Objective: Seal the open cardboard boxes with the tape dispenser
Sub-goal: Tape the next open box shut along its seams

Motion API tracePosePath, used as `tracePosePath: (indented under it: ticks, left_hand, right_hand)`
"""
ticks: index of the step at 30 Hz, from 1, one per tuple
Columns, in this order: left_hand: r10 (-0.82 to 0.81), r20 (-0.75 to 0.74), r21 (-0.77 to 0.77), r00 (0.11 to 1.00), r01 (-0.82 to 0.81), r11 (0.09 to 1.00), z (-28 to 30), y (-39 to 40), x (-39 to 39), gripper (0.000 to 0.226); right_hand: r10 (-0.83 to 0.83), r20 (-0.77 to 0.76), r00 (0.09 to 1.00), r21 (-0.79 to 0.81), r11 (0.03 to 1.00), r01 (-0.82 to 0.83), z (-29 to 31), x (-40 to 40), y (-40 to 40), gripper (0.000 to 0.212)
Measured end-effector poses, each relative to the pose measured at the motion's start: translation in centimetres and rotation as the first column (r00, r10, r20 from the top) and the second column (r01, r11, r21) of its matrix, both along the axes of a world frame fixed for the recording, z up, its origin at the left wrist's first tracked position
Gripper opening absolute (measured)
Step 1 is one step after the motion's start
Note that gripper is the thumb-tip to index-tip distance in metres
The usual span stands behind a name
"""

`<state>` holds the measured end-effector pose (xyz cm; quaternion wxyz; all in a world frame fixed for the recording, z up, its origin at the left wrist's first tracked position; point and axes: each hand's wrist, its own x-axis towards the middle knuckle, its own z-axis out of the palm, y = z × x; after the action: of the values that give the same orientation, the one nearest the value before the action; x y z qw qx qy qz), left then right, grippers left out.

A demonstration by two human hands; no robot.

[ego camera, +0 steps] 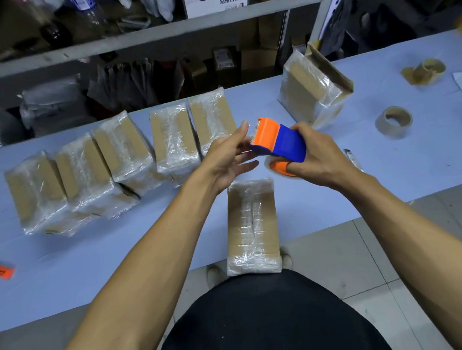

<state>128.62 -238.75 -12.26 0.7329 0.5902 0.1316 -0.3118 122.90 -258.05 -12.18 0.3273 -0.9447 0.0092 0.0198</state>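
My right hand [318,156] grips a blue and orange tape dispenser [279,142], held in the air above the table. My left hand [228,156] is at the dispenser's orange front end, its fingers mostly straight and touching the tape edge there. Below the hands a cardboard box [252,225] wrapped in clear tape lies lengthwise at the table's front edge. Several more taped boxes [125,146] stand in a row to the left. One box [314,88] with a raised flap stands at the back right.
Two brown tape cores [395,121] [425,71] lie on the pale blue table [386,170] at the right. A small orange object [0,271] lies at the left front. Metal shelving [145,36] with bags and cartons runs behind the table.
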Motion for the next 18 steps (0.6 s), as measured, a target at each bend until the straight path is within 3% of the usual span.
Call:
tracePosePath:
  ticks: [3, 7, 9, 18]
  left_hand:
    - [0.004, 0.026, 0.014, 1.000, -0.004, 1.000, -0.2, 0.2, 0.0, 0.015]
    - [-0.105, 0.325, 0.345, 0.940, -0.014, 0.938, -1.1, 0.8, 0.2, 0.027]
    - [-0.121, 0.412, 0.406, 0.903, -0.063, 0.912, -1.4, 1.0, 0.3, 0.028]
    - [0.044, 0.399, 0.394, 0.916, -0.215, 0.893, -4.4, 2.4, -1.0, 0.030]
  right_hand:
    - [0.009, 0.013, 1.000, 0.065, 0.998, -0.010, -0.2, 0.1, 0.1, 0.055]
    - [0.110, 0.080, 0.991, -0.086, 0.991, -0.103, -1.3, 0.6, 0.1, 0.054]
    - [0.140, 0.111, 0.984, -0.143, 0.982, -0.124, -1.5, 0.8, 0.0, 0.050]
    - [0.216, 0.018, 0.976, -0.191, 0.959, -0.209, -2.4, -0.3, -1.7, 0.044]
